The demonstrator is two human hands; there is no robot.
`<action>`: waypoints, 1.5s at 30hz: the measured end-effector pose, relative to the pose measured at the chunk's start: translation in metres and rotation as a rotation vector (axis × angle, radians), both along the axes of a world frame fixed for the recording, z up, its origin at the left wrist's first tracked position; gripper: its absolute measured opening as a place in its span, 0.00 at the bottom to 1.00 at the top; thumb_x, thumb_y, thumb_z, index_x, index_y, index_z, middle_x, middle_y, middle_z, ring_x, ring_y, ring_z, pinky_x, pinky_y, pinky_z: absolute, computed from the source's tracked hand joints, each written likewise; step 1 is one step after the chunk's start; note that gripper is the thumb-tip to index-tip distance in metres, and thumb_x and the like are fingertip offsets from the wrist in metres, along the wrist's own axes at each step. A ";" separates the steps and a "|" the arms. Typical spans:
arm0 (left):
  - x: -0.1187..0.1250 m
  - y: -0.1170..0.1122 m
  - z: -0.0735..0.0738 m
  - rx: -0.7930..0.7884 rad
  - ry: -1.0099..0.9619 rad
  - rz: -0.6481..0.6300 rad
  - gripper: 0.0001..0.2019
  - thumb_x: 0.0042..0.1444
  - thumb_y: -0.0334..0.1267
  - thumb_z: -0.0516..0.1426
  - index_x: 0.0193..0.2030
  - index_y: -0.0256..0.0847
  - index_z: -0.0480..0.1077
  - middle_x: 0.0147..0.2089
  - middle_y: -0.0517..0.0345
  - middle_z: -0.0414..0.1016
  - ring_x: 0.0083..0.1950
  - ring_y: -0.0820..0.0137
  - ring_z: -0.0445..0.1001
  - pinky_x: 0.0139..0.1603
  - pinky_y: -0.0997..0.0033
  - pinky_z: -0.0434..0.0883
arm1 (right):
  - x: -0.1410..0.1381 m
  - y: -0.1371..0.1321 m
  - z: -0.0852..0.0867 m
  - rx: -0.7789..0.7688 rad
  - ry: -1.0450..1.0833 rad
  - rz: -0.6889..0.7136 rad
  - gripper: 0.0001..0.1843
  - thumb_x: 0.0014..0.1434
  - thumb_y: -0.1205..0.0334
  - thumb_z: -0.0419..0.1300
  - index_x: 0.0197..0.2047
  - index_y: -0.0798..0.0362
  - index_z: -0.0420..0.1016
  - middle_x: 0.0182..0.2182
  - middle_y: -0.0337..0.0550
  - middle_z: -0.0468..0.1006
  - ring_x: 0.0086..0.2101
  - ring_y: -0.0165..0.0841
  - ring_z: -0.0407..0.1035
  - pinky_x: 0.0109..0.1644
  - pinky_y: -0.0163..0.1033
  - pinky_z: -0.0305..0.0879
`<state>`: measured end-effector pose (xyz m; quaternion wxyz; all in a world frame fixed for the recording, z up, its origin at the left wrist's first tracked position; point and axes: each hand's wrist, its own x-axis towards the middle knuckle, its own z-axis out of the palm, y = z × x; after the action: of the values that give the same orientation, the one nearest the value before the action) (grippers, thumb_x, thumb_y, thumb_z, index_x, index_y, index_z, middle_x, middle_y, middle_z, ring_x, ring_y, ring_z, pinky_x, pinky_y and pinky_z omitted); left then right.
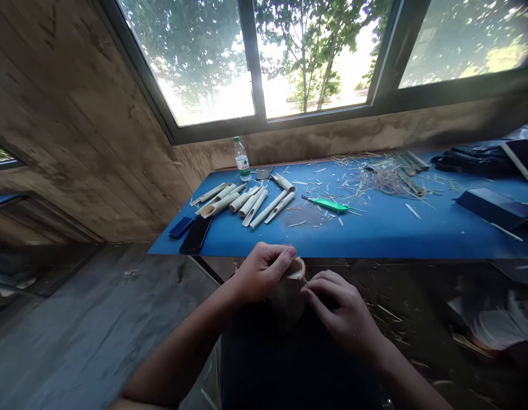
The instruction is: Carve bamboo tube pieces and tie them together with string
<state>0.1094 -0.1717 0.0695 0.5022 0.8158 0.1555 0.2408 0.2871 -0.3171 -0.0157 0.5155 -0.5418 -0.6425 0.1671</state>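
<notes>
My left hand (264,270) is closed around a pale bamboo piece (297,269), thumb on top, with its round hollow end showing just in front of the blue table's edge. At the right side of that rim, the thumb and forefinger of my right hand (336,299) pinch together on what looks like a thin sliver. Its exact form is too small to make out. Beyond my hands, several cut bamboo tubes (223,203) with slanted, scooped ends lie on the blue table (247,242). A green-handled knife (330,204) rests to their right.
A water bottle (242,162) stands at the back left. Near the left corner lie a black phone (196,234) and a small blue box (181,227). Bamboo shavings (386,177) cover the back right, near a dark blue box (496,208). Another person's foot (477,344) shows at lower right.
</notes>
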 end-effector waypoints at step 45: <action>-0.095 0.082 -0.009 0.323 0.115 0.380 0.14 0.82 0.42 0.50 0.47 0.43 0.74 0.36 0.61 0.74 0.34 0.73 0.70 0.37 0.71 0.66 | 0.081 0.232 0.041 -0.475 -0.560 -0.150 0.26 0.77 0.39 0.55 0.69 0.42 0.78 0.40 0.45 0.87 0.37 0.43 0.79 0.39 0.43 0.67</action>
<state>0.0142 -0.0898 0.0605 0.3015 0.8539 0.2940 0.3058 0.3677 -0.0854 0.0254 0.1904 -0.7167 -0.6604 0.1185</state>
